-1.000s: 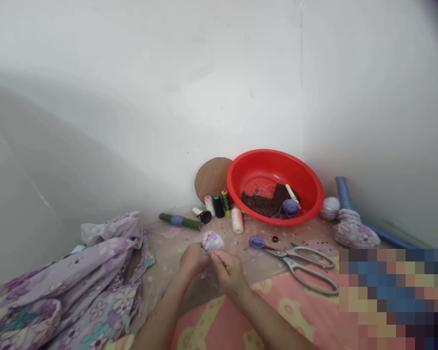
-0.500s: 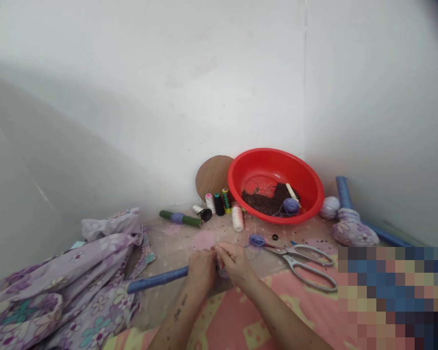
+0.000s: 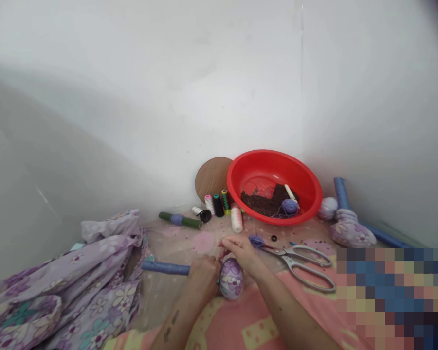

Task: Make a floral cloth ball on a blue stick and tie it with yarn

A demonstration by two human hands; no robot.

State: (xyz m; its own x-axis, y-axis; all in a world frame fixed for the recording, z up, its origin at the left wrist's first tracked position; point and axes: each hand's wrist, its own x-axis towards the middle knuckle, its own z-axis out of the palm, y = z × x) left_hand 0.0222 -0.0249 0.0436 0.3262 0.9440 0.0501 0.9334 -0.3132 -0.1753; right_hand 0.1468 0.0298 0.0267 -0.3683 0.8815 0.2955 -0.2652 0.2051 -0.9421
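Note:
My left hand (image 3: pixel 204 273) is wrapped round a blue-wrapped stick (image 3: pixel 166 268), which sticks out to its left. At the stick's right end sits a round padded head of purple floral cloth (image 3: pixel 232 281), just right of my left fingers. My right hand (image 3: pixel 243 252) is closed in a pinch above that cloth head, close to my left fingertips. Whatever is between its fingertips is too small to make out. Scissors (image 3: pixel 295 265) and a small ball of purple yarn (image 3: pixel 256 241) lie just right of my right hand.
A red basin (image 3: pixel 237 204) holds dark grains and purple yarn. Left of it stand thread spools (image 3: pixel 218 205), a cardboard disc (image 3: pixel 209 180) and a green tube (image 3: pixel 164 216). Floral cloth (image 3: pixel 105 272) is heaped left. A similar cloth-headed stick (image 3: pixel 352 231) lies right, beside a white yarn ball (image 3: pixel 328 208).
The stick has turned, its left end shifting right and up, and the cloth head now shows between my hands. My right hand has moved slightly right and up.

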